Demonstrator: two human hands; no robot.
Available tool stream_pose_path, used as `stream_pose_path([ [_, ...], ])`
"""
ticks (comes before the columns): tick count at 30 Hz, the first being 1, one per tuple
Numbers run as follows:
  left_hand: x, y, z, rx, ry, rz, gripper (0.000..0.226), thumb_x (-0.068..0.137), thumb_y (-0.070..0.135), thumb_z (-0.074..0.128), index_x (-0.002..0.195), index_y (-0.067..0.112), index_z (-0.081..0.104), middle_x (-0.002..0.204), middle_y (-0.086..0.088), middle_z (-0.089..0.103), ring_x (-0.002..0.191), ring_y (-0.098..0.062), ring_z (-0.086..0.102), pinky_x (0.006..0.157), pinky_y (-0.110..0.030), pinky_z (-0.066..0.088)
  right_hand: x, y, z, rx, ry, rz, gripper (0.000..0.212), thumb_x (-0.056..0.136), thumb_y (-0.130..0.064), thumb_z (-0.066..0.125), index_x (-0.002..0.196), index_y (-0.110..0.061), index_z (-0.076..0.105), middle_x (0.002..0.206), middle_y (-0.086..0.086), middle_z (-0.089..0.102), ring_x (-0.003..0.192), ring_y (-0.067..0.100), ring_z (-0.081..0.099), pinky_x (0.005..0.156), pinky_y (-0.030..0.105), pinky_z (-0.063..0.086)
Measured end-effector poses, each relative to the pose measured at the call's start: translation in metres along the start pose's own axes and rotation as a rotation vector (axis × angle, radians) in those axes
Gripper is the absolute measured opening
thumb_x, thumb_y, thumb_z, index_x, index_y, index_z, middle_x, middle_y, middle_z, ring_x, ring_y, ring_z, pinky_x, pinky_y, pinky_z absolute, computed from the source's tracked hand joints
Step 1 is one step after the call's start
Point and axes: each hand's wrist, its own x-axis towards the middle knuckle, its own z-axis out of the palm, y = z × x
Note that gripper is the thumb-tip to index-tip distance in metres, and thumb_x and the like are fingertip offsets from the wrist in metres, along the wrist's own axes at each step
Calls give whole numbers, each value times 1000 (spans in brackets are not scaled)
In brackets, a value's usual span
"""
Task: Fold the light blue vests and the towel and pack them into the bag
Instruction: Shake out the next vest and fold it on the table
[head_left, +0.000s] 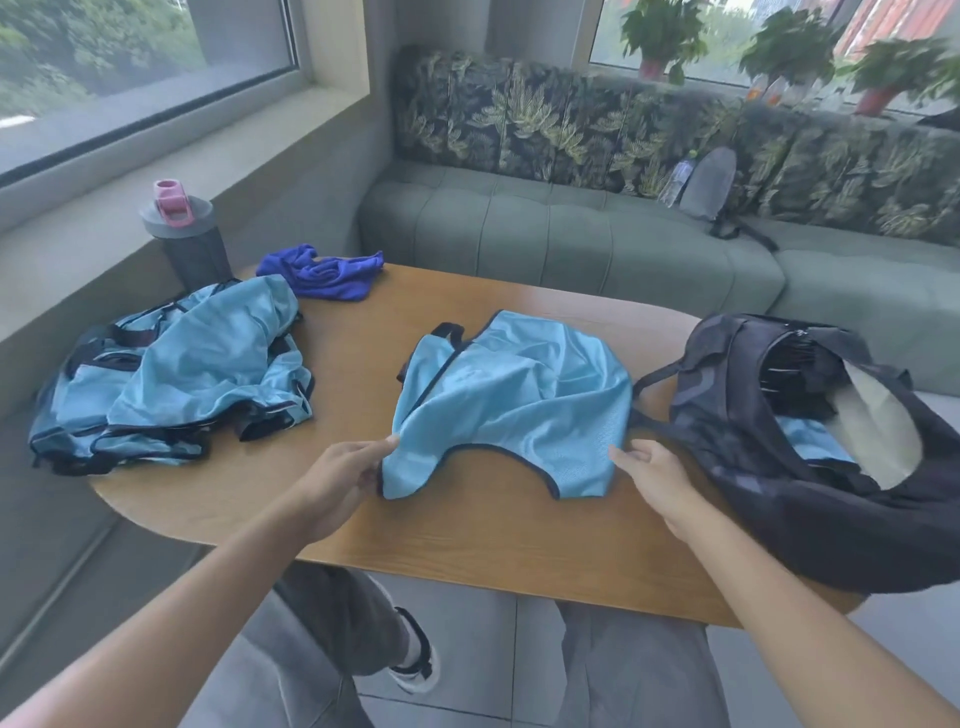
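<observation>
Vest (511, 405) lies spread at the middle of the table (467, 535), near edge toward the person, probably so it can be flattened before folding. Left hand (337, 478) pinches its near left corner between thumb and fingers. Right hand (654, 475) sits at the near right corner; its fingers touch the cloth, but I cannot tell whether they grip it. Unfolded vests form a pile (176, 369) on the left, with the towel (327, 273) crumpled beyond it. Bag (779, 431) gapes open on the right, within reach, with something light blue inside; most of its inside is hidden. A bottle (189, 234) stands far left.
</observation>
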Motion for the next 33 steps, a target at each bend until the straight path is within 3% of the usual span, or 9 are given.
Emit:
stream_pose_path([
  [5, 1, 9, 2, 66, 3, -81, 32, 96, 23, 63, 116, -2, 69, 114, -17, 75, 96, -22, 74, 86, -34, 58, 18, -16, 3, 64, -110, 56, 22, 92, -20, 74, 112, -10, 72, 119, 1, 71, 105, 10, 62, 88, 27, 41],
  [8, 3, 26, 7, 59, -3, 35, 35, 98, 27, 64, 122, 1, 66, 119, -20, 72, 105, -31, 72, 93, -42, 56, 14, -51, -11, 98, -340, 76, 31, 98, -22, 65, 127, -11, 67, 124, 1, 72, 116, 19, 65, 102, 37, 46],
  [10, 5, 45, 13, -20, -16, 124, 37, 100, 26, 59, 127, 2, 64, 123, -20, 71, 112, -35, 68, 95, -43, 56, 8, -85, -29, 389, -495, -24, 32, 101, -23, 56, 130, -10, 64, 125, 6, 71, 116, 22, 67, 101, 41, 53],
  [14, 10, 79, 32, -173, -62, 228, 40, 106, 23, 50, 132, -6, 57, 128, -22, 68, 113, -33, 68, 87, -37, 60, 6, -125, -46, 913, -418, -165, 37, 98, -40, 54, 113, -15, 75, 118, 10, 72, 111, 22, 69, 94, 34, 55],
  [18, 12, 85, 46, -276, -123, 252, 34, 102, 21, 55, 133, 7, 53, 138, -23, 61, 118, -34, 64, 96, -43, 56, 17, -89, -8, 813, -407, -117, 64, 92, -16, 69, 150, -10, 42, 136, 14, 61, 121, 29, 62, 97, 37, 53],
  [23, 11, 71, 42, -252, -178, 200, 47, 101, 10, 56, 144, 28, 47, 140, -14, 62, 117, -32, 66, 90, -44, 59, 9, -60, 23, 590, -103, -61, 62, 91, -4, 71, 141, -18, 36, 131, 13, 62, 112, 23, 68, 100, 47, 54],
  [28, -1, 80, 35, -177, -149, 121, 47, 101, 1, 53, 143, 21, 46, 131, -15, 68, 108, -31, 71, 85, -38, 62, -12, -103, -9, 431, -87, -168, 52, 97, -13, 67, 143, -21, 44, 113, 8, 71, 88, 16, 72, 65, 32, 56],
  [30, -6, 111, 29, -120, -168, 187, 31, 93, 10, 69, 118, 0, 53, 128, -24, 62, 104, -34, 66, 88, -42, 57, -25, -146, -42, 743, -144, -304, 58, 99, -11, 61, 150, -17, 35, 99, 1, 75, 84, 15, 70, 75, 33, 55],
  [33, -14, 170, 28, -260, -85, 403, 39, 87, 15, 75, 94, 14, 37, 110, -19, 50, 95, -33, 61, 81, -44, 56, -40, -194, -79, 823, -228, -480, 92, 96, -14, 65, 160, -27, 1, 117, 1, 75, 110, 24, 68, 104, 47, 49],
])
